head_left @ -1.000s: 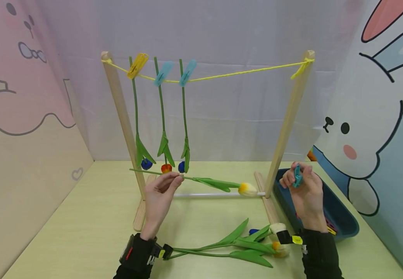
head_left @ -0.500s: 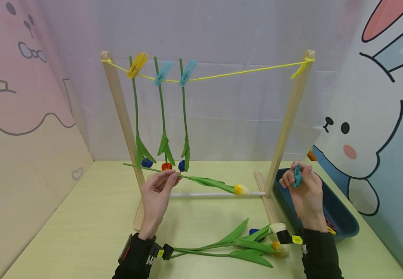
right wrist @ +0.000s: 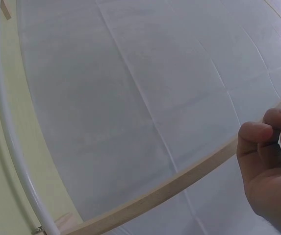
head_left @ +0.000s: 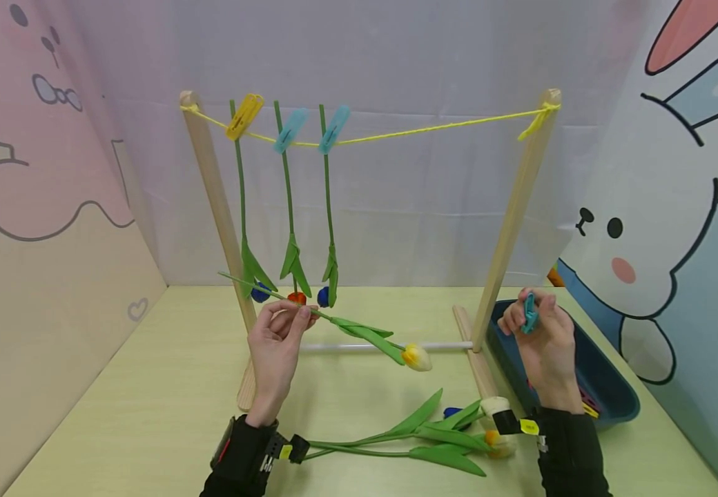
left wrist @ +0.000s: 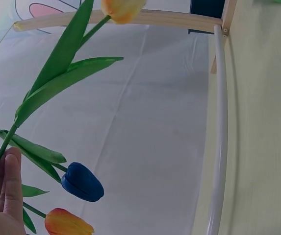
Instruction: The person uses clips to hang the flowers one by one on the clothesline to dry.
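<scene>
My left hand pinches the green stem of a white-and-yellow artificial tulip, its bloom pointing right and slightly down. In the left wrist view the same tulip rises from the fingertips. My right hand holds a teal clothespin in its curled fingers, above the blue bin. Behind the left hand, three tulips hang upside down from a yellow string. A yellow clothespin and two light blue clothespins, one of them the right-hand clothespin, clip their stems.
Two wooden posts, including the right post, hold the string, with a white bar low between them. Several more tulips lie on the table in front. At right stands a dark blue bin with a few clothespins inside.
The tulip in my left hand has tilted, its bloom lower and further left, its stem end higher. That hand has shifted slightly left. My right hand has stayed still with the clothespin.
</scene>
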The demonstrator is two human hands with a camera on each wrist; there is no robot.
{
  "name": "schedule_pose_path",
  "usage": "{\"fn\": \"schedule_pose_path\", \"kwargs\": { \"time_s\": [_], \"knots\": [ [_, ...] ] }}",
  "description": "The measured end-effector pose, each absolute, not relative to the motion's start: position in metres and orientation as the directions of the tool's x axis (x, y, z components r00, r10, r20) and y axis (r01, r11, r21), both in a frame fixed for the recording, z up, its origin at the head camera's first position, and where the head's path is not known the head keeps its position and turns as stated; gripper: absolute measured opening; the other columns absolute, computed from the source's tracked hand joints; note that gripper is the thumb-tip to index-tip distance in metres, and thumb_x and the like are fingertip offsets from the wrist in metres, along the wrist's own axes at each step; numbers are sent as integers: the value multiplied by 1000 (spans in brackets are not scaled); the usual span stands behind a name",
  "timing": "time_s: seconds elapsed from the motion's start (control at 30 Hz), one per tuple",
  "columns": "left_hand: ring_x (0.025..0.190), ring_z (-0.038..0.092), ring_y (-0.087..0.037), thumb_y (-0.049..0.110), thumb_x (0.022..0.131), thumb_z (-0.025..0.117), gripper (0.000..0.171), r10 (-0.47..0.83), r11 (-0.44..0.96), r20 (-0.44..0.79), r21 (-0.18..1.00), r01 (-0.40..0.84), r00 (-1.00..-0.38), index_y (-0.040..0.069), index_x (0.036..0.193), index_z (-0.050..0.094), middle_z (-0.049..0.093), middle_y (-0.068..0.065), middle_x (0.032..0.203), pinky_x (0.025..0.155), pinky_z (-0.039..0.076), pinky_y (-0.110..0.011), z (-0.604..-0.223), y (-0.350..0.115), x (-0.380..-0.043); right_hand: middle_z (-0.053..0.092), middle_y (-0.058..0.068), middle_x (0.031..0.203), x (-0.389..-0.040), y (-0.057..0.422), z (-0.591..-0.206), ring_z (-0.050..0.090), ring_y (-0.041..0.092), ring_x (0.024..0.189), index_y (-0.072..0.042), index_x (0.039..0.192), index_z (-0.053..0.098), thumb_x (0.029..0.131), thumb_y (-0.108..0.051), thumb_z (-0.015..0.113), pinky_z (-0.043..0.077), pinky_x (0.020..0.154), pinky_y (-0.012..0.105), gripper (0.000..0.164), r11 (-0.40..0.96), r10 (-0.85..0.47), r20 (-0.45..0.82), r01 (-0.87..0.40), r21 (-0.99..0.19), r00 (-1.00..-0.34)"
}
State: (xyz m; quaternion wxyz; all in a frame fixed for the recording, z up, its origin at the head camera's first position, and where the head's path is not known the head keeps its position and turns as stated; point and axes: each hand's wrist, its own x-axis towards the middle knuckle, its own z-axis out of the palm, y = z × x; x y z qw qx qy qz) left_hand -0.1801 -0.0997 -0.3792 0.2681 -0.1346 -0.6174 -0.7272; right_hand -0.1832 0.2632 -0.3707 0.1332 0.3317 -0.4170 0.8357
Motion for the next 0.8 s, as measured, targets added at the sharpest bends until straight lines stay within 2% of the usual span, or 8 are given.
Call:
{"fn": "schedule_pose_path", "kwargs": {
  "time_s": [0.37,0.47,0.53,0.6,0.67,0.73,0.8],
  "knots": [
    [90,75,-4,-1,96,64,22,-218,-118,493,843,525,-842,-2,115,51,78,12,93,86,61,-24,-377,-100,-179,43,7,77,-184,261,-371,28,25,69,3,110,57,112,-20,26,17,68,39,38,-632,-63,674,-493,-598,-736],
    [90,75,-4,-2,96,64,22,-205,-115,506,838,534,-838,-3,115,52,78,13,93,87,60,-24,-377,-98,-179,47,7,80,-185,260,-370,31,25,69,3,110,57,112,-20,28,18,68,39,37,-644,-65,675,-486,-591,-735],
    [90,75,-4,-3,96,64,21,-196,-112,519,831,545,-832,-6,114,54,78,13,93,87,60,-24,-376,-97,-179,53,7,84,-185,260,-370,38,25,73,3,111,59,111,-18,29,23,66,37,37,-643,-51,674,-492,-587,-737],
    [91,75,-4,-4,95,63,21,-187,-103,537,822,560,-823,-9,114,55,78,13,94,87,60,-23,-376,-95,-179,58,7,91,-185,259,-370,46,23,79,3,111,61,111,-17,31,33,66,35,36,-630,-24,668,-507,-587,-744],
    [90,75,-4,-5,95,64,21,-180,-83,556,813,576,-811,-9,114,57,78,12,95,86,60,-23,-376,-93,-179,61,8,98,-185,259,-369,51,21,87,4,110,63,110,-14,34,43,72,32,35,-628,8,660,-518,-581,-751],
    [90,75,-4,-4,95,64,21,-166,-58,582,800,597,-796,-12,113,59,79,8,96,86,60,-22,-377,-92,-180,63,6,100,-184,257,-368,51,19,89,2,108,66,110,-14,37,49,78,28,34,-581,48,643,-545,-604,-764],
    [91,75,-5,-1,95,65,22,-146,-36,614,780,625,-775,-13,113,61,79,0,99,85,60,-23,-377,-91,-181,61,3,96,-184,256,-366,48,18,86,0,107,68,109,-14,39,49,80,26,32,-536,82,627,-564,-628,-775]
  ]
}}
